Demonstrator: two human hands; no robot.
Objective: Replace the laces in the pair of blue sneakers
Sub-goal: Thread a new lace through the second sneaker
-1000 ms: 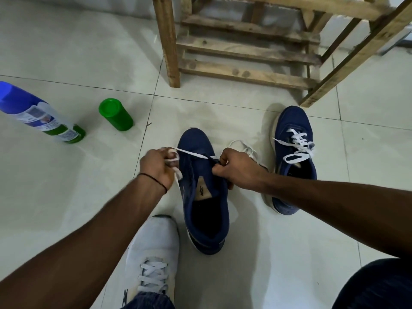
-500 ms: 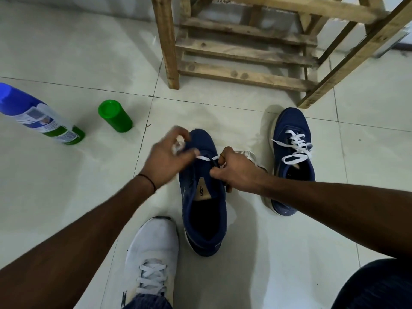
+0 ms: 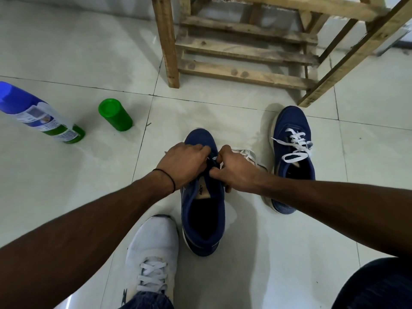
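Two blue sneakers: centre sneaker unlaced | right sneaker laced white | left hand, right hand pinching white lace at eyelets.

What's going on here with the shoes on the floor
A person is lacing a blue sneaker on the tiled floor. Both hands, the left hand and the right hand, are pinched together over its front eyelets, working a white lace that trails off to the right. The second blue sneaker stands further right, already laced in white. A spray can and its green cap stand to the left; the person's white shoe is nearest.
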